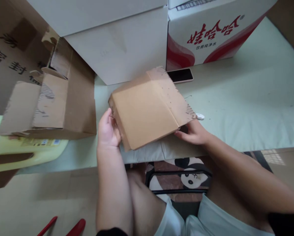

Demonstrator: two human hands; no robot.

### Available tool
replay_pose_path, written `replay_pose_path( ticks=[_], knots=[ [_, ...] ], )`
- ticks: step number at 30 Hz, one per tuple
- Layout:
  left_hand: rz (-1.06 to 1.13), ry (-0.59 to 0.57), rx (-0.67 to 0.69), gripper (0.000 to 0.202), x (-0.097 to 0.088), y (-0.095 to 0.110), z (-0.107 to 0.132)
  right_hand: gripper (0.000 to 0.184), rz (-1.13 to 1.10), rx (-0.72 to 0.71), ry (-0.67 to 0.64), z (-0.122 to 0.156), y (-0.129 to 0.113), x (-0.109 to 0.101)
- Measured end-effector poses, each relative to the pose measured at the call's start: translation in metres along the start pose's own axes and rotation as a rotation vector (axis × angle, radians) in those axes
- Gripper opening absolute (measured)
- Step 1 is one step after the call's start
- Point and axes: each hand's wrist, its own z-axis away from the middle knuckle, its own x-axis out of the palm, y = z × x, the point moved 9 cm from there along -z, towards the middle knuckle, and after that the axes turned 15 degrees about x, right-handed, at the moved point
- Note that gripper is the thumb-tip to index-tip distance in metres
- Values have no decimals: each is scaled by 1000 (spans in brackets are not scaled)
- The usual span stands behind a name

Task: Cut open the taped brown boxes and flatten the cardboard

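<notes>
A brown cardboard box [147, 108] lies tilted between my two hands over the front of the table. One flap with a ragged, torn edge sticks out on its right and far side. My left hand [109, 129] grips the box's left side, thumb up along the edge and fingers partly behind it. At the near right corner, under the torn flap, my right hand [192, 131] holds the box with its fingers partly hidden beneath. Just past that hand, a small white object [200, 116] lies on the cloth, its kind unclear.
A pale green cloth [245, 108] covers the table. A phone [180, 75] lies behind the box, before a red-and-white carton [211, 36] and a plain white carton [122, 46]. At left stand an opened cardboard box [79, 98] and a yellow plastic container [48, 152].
</notes>
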Motion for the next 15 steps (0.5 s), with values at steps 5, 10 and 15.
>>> replay_pose_path(
  ticks=[5,10,15],
  knots=[
    [22,-49,-43,43,10,11,12,27,-60,109,147,4,10,-11],
    [-24,45,-84,50,9,5,19,22,-113,251,280,5,18,-21],
    [-122,82,-64,53,5,-2,15,28,-361,342,273,4,30,-20]
  ],
)
